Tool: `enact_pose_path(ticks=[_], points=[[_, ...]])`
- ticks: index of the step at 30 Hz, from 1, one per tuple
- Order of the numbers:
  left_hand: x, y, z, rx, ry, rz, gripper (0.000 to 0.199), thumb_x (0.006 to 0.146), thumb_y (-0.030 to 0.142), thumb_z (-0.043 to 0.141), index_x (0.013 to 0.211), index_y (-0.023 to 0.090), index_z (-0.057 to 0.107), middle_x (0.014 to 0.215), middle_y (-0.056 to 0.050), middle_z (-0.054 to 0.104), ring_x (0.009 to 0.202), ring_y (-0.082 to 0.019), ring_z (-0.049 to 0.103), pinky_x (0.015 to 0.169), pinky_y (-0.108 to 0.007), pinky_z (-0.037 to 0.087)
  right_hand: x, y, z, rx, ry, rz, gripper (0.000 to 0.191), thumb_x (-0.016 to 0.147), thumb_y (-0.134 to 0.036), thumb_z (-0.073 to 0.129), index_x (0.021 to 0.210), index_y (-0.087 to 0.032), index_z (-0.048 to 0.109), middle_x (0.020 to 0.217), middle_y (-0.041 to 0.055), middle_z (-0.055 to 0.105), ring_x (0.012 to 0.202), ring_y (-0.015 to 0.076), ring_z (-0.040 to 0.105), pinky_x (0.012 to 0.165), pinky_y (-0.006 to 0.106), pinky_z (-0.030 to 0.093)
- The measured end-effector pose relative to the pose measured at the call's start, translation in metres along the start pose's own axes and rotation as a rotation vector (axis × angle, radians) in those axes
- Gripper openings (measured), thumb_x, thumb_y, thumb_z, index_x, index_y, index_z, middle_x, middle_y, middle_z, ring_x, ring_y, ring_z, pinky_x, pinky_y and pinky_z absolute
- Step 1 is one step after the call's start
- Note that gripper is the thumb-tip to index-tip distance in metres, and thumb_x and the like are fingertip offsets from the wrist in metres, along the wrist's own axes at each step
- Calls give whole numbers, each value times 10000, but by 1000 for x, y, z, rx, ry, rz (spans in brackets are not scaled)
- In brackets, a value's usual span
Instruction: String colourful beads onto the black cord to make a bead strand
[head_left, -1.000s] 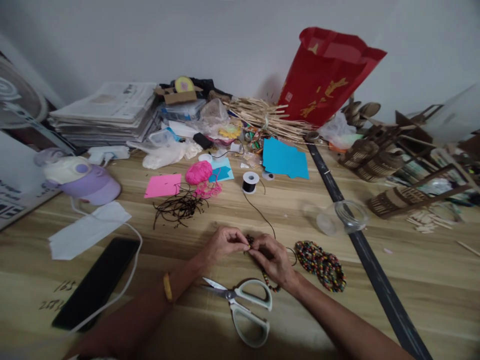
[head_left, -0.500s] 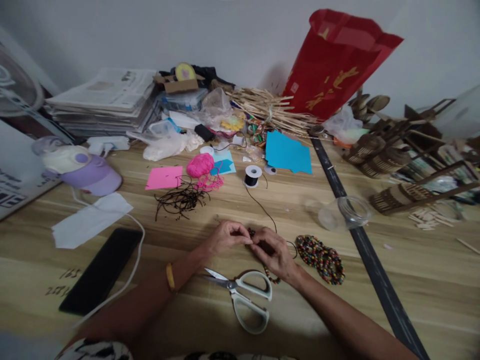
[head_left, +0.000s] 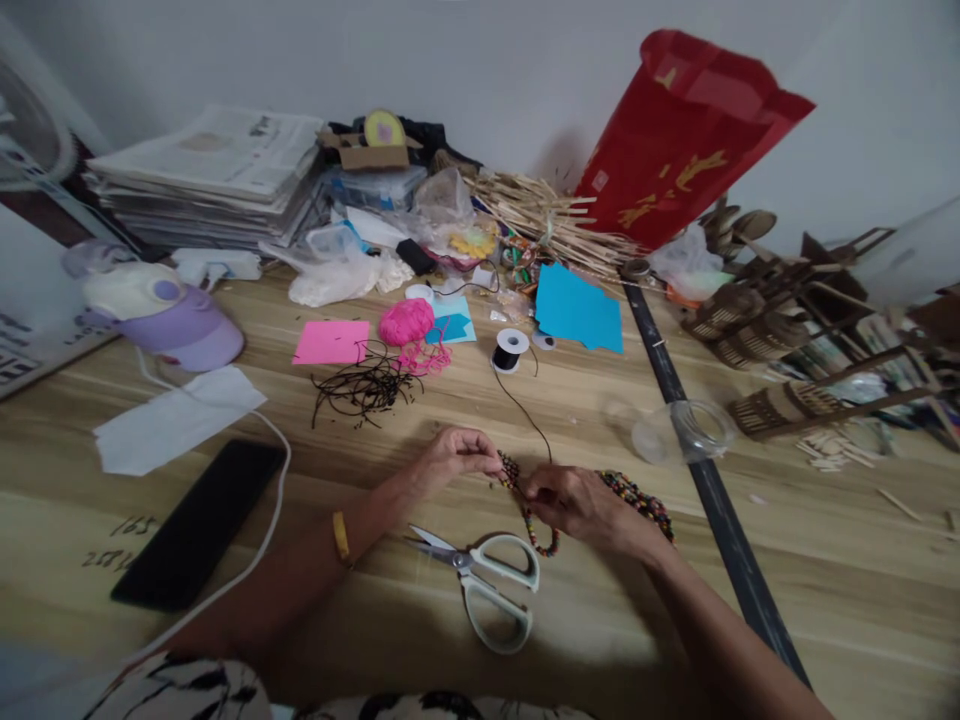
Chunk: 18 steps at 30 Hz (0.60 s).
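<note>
My left hand [head_left: 466, 453] pinches one end of a strand of small multicoloured beads [head_left: 541, 545]. The strand hangs between my hands and curls into a loop on the table. My right hand [head_left: 577, 503], slightly blurred, has its fingers closed beside the strand; what sits in its fingertips is too small to make out. From a white spool [head_left: 511, 350] a thin black cord [head_left: 527, 412] runs down behind my right hand. Partly hidden by that hand lies a pile of strung beads [head_left: 637, 497]. White-handled scissors [head_left: 466, 570] rest, blades slightly apart, just below my hands.
Black cord scraps [head_left: 364, 388], a pink yarn ball [head_left: 407, 321] and blue paper [head_left: 577, 308] lie beyond my hands. A dark phone [head_left: 199, 525] and a white cable [head_left: 279, 500] are at the left. Right are a clear plastic cup [head_left: 660, 437] and bamboo models [head_left: 787, 405].
My hands have drawn apart, the right one shifting right and partly covering the bead pile. More of the bead strand now shows between them. The view has shifted slightly.
</note>
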<state>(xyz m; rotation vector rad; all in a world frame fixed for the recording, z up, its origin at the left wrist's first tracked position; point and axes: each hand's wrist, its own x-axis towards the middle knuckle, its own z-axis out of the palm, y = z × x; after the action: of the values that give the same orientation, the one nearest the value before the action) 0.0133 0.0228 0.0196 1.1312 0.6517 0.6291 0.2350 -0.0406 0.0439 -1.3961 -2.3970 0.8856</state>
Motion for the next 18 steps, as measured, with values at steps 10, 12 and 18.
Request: enact_pose_path(ticks=[10,12,18], points=[[-1,0,5,117,77,24,179,607,261,748,642,116,649,634,-9,650,614,-110,560,624,-216,418,22,-31,-5,416,241,86,169,792,-278,624,912,-167,584,688,5,610,596,124,546,515,205,399],[-1,1,6,155,95,38,187,610,267,745,648,111,648,629,-7,640,606,-106,547,609,-213,403,27,-31,4,510,272,101,209,778,-290,649,928,-160,580,662,-4,597,573,116,530,509,203,391],[-2,5,8,249,139,96,188,635,281,720,644,113,636,612,-3,617,591,-104,520,584,-212,387,30,-20,25,677,359,96,196,781,-341,659,812,-160,590,679,-7,563,598,104,510,546,208,398]])
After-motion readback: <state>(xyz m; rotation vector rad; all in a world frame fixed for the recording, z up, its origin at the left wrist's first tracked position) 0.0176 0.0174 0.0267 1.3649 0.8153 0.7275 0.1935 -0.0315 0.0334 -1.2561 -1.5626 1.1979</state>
